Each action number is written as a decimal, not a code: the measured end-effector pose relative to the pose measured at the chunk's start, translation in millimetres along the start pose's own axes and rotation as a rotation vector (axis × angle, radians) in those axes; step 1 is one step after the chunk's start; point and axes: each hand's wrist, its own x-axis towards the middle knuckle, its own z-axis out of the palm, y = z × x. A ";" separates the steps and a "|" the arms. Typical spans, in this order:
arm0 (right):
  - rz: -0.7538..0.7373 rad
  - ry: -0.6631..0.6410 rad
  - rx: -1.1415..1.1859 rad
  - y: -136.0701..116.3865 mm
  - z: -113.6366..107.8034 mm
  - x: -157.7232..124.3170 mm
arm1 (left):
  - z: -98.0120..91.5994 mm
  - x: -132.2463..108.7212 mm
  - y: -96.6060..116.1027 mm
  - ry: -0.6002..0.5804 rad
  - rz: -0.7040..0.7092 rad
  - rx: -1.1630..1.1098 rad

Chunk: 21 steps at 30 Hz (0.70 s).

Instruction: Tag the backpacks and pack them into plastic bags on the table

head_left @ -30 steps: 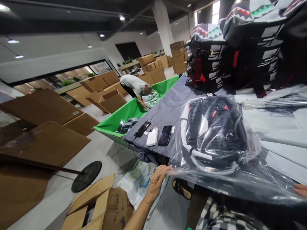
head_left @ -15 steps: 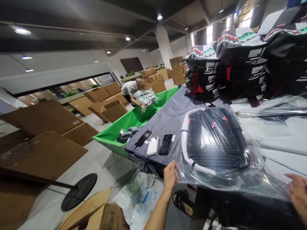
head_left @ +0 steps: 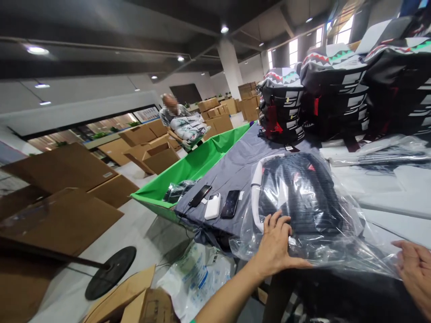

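A dark ribbed backpack (head_left: 303, 197) with white edging along its left side lies flat inside a clear plastic bag (head_left: 357, 253) at the table's near edge. Over the lower left of the backpack, my left hand (head_left: 278, 244) lies on the plastic, fingers spread and thumb stretched out to the right. My right hand (head_left: 415, 271), partly cut off by the right edge of the view, pinches the near right edge of the bag. A power bank (head_left: 213, 206) and a phone (head_left: 230, 204) rest left of the backpack, beside another dark phone (head_left: 200, 196).
Stacked backpacks (head_left: 283, 107) stand at the back right. Behind the grey-covered table (head_left: 232, 157) runs a green bin (head_left: 188, 170) with bagged items; a person (head_left: 178, 121) there carries bagged goods. Cardboard boxes (head_left: 60, 175) and a round stand base (head_left: 111, 272) occupy the left floor.
My left hand has let go of the bag's left corner and moved right onto the backpack, fingers now spread. My right hand stays at the bag's edge. The person beyond has straightened up, lifting goods.
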 end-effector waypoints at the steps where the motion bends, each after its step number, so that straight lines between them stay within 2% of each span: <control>1: 0.023 0.013 0.055 -9.0 -3.7 -1.5 | -1.1 2.2 -2.4 -0.014 -0.002 -0.004; 4: 0.069 0.032 0.156 -29.5 -11.9 -4.9 | -2.5 2.6 -9.2 -0.049 0.064 -0.029; 7: 0.126 0.041 0.190 -38.4 -14.5 -6.5 | 1.5 -6.2 -12.3 -0.005 0.129 -0.026; 11: 0.122 0.054 0.184 -34.7 -12.3 -8.3 | 4.9 -19.4 -14.5 0.140 0.226 0.041; 13: 0.115 0.075 0.187 -28.5 -11.3 -8.1 | 1.5 -16.9 -15.6 0.147 0.260 0.069; 15: 0.164 0.104 0.207 -22.4 -11.9 -5.0 | -3.9 -5.2 -16.5 0.078 0.231 0.057; 17: 0.212 0.119 0.207 -19.0 -14.3 1.7 | -8.9 12.6 -17.6 -0.055 0.142 -0.027; 19: 0.174 0.073 0.179 -19.5 -17.4 11.3 | -11.5 30.4 -18.7 -0.211 0.032 -0.132; 21: 0.070 0.000 0.160 -22.5 -19.9 21.1 | -11.3 42.6 -19.5 -0.298 -0.047 -0.207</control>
